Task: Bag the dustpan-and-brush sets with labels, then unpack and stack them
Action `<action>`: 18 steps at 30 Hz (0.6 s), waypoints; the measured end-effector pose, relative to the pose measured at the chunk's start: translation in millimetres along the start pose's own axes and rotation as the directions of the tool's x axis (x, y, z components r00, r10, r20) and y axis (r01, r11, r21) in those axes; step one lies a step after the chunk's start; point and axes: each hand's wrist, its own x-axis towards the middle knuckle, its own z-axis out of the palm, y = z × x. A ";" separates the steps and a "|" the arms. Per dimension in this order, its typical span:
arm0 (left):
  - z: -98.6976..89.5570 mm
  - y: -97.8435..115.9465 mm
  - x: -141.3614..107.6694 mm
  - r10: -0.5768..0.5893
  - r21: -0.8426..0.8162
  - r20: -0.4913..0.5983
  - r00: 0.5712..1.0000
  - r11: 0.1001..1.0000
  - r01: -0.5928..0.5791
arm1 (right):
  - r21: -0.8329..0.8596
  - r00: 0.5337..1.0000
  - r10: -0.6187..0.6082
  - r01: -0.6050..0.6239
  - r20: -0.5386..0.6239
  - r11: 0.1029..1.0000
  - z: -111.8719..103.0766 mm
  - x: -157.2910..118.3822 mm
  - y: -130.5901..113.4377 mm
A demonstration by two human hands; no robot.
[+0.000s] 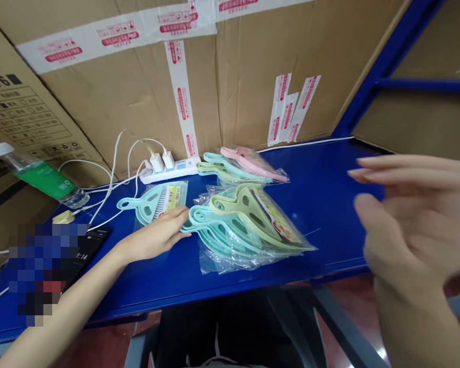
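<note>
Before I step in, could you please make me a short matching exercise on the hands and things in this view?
Things
1. Left hand
2. Right hand
3. Plastic bottle
4. Pink dustpan

Places and states
A. On top of the farther pile of dustpans
B. Open at the right of the view, apart from the dustpans
C. At the handle end of the nearer pile of dustpans
D. Partly green, at the left of the view

Right pairs: 1-C, 2-B, 3-D, 4-A

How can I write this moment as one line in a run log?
left hand: at handle end of front dustpan pile | right hand: raised, open, blurred | pink dustpan: atop rear pile
</note>
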 end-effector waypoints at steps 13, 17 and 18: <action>21.2 32.5 34.4 0.085 -0.004 -0.008 0.996 0.996 -0.085 | -0.100 0.736 0.193 -0.169 0.649 0.981 -19.3 -3.0 85.5; 22.1 34.2 39.3 0.101 0.005 0.005 0.995 0.995 -0.101 | -0.097 0.705 0.153 -0.120 0.692 0.988 -45.7 -15.0 93.8; 22.1 33.5 39.1 0.101 0.009 0.002 0.995 0.995 -0.101 | -0.097 0.693 0.147 -0.112 0.706 0.989 -50.9 -17.9 92.8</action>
